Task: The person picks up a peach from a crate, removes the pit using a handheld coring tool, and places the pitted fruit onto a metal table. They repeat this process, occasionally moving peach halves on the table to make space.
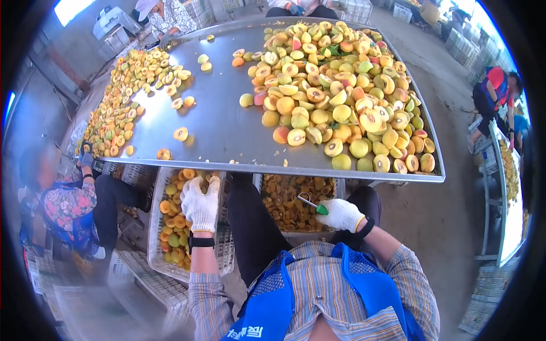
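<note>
My left hand (200, 206), in a white glove, is over the right side of a white plastic crate (152, 241) of peach halves (173, 219). Its thumb and fingers are apart, and I see nothing held between them. My right hand (342, 215), also gloved, is wrapped round the green handle of a pitting tool (310, 200) with a curved metal end. Below that tool, between my knees, stands a container of brownish pits and scraps (284, 199). Ahead, a large heap of halved yellow peaches (341, 96) covers the right part of the metal table (222, 122).
More peach halves (122, 108) lie along the table's left end, with a few scattered between. A co-worker (68, 204) sits at the left; others (168, 20) sit across the table. At far right, a person (497, 94) stands by another table (512, 216). Crates (151, 278) stand lower left.
</note>
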Available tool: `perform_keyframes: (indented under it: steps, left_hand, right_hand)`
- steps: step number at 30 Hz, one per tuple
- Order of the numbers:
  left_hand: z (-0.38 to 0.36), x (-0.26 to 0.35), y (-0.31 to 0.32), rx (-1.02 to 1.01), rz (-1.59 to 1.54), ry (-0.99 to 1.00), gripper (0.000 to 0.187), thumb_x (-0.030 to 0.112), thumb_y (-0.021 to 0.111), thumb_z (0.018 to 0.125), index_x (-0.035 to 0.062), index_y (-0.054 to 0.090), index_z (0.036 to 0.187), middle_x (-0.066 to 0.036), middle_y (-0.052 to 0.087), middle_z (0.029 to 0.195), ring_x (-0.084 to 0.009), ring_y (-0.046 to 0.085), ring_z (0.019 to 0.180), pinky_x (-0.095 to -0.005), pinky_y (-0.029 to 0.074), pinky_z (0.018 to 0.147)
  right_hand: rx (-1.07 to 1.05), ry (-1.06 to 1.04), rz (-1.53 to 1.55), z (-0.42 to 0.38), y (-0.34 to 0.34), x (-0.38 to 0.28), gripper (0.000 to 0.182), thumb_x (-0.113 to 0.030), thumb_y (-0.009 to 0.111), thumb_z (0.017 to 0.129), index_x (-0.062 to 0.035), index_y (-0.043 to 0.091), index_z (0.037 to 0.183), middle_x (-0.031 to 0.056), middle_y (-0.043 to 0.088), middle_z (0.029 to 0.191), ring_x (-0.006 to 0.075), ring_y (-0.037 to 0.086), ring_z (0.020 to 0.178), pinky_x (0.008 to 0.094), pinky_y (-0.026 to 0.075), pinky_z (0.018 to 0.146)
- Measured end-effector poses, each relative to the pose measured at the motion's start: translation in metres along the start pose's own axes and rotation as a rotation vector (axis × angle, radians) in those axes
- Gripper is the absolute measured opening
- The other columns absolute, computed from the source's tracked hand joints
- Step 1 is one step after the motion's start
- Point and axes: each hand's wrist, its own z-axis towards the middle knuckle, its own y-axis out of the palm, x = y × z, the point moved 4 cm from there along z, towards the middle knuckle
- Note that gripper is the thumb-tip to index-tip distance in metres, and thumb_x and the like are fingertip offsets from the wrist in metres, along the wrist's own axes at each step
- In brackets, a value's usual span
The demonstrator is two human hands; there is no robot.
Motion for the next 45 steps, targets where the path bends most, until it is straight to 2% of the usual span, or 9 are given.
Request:
perform_keyframes:
  steps: [3,7,11,16,20,23,32,35,45]
  left_hand:
    - [0.025,0.058,0.017,0.1,-0.255,0.352,0.04,0.032,0.074,0.082,0.0072,0.065,0.113,-0.016,0.067,0.106,-0.0364,0.062,0.105,-0.0456,0.05,0.091]
    - [0.054,0.16,0.079,-0.427,-0.126,0.534,0.055,0.032,0.072,0.08,0.0198,0.057,0.131,-0.012,0.057,0.13,-0.0342,0.054,0.12,-0.0455,0.049,0.096]
    - [0.066,0.202,0.142,-0.628,-0.055,0.71,0.053,0.033,0.067,0.083,0.021,0.055,0.133,-0.014,0.056,0.13,-0.0369,0.058,0.113,-0.0454,0.05,0.095]
    - [0.073,0.188,0.127,-0.806,-0.198,0.467,0.038,0.027,0.069,0.081,0.017,0.064,0.116,-0.015,0.065,0.115,-0.0326,0.065,0.103,-0.0412,0.052,0.091]
    - [0.055,0.142,0.105,-1.168,-1.539,-0.249,0.044,0.02,0.07,0.082,0.0055,0.06,0.123,-0.016,0.066,0.108,-0.0263,0.068,0.089,-0.0363,0.057,0.069]
    - [0.019,0.148,0.051,-1.161,-2.075,-0.332,0.052,0.024,0.069,0.086,0.0026,0.054,0.131,-0.021,0.064,0.112,-0.0302,0.067,0.09,-0.0377,0.057,0.068]
    - [-0.058,0.163,0.01,-1.126,-2.246,-0.455,0.053,0.029,0.062,0.091,-0.0005,0.051,0.134,-0.025,0.059,0.121,-0.0317,0.064,0.104,-0.0387,0.056,0.088]
    - [-0.068,0.167,0.005,-0.937,-2.137,-0.434,0.051,0.03,0.059,0.093,-0.0042,0.054,0.129,-0.022,0.061,0.119,-0.0316,0.064,0.104,-0.0416,0.051,0.096]
    - [-0.087,0.176,-0.004,-0.813,-2.093,-0.687,0.057,0.052,0.046,0.102,-0.0021,0.065,0.104,-0.017,0.069,0.093,-0.0305,0.069,0.084,-0.0407,0.059,0.072]
  right_hand:
    - [-0.049,0.022,-0.195,0.015,0.024,0.023,0.033,-0.037,0.059,0.087,-0.0087,0.067,0.1,0.0189,0.07,0.089,0.0393,0.068,0.086,0.0496,0.054,0.078]
    - [-0.054,0.007,-0.063,0.008,0.018,0.007,0.036,-0.041,0.06,0.087,-0.0093,0.067,0.102,0.0189,0.071,0.091,0.0389,0.069,0.085,0.049,0.055,0.078]
    - [-0.105,0.021,-0.035,0.001,0.022,0.004,0.038,-0.042,0.06,0.088,-0.0102,0.067,0.106,0.0188,0.07,0.088,0.0391,0.069,0.084,0.0486,0.055,0.077]
    - [0.019,-0.003,0.058,-0.009,-0.008,-0.006,0.042,-0.045,0.064,0.087,-0.0144,0.066,0.116,0.0179,0.07,0.086,0.0373,0.069,0.081,0.0469,0.055,0.074]
    - [0.161,-0.031,0.163,-0.014,-0.047,-0.03,0.046,-0.04,0.065,0.09,-0.0248,0.059,0.133,0.0178,0.069,0.082,0.036,0.069,0.078,0.0447,0.055,0.071]
    - [0.341,-0.091,0.153,-0.014,-0.057,-0.046,0.049,-0.041,0.071,0.086,-0.0187,0.063,0.129,0.0155,0.069,0.077,0.0341,0.07,0.073,0.0418,0.056,0.067]
    - [0.511,-0.214,0.099,-0.034,-0.05,-0.066,0.047,-0.037,0.069,0.087,-0.0174,0.06,0.129,0.0157,0.069,0.075,0.0356,0.068,0.067,0.0445,0.055,0.06]
    - [0.504,-0.171,0.052,-0.039,-0.051,-0.069,0.049,-0.035,0.073,0.083,-0.014,0.064,0.126,0.0157,0.068,0.073,0.0348,0.069,0.066,0.0412,0.056,0.061]
    - [0.411,-0.23,-0.035,-0.021,-0.014,-0.049,0.023,-0.023,0.066,0.083,-0.0105,0.07,0.101,0.0148,0.068,0.074,0.0349,0.068,0.069,0.0444,0.055,0.063]
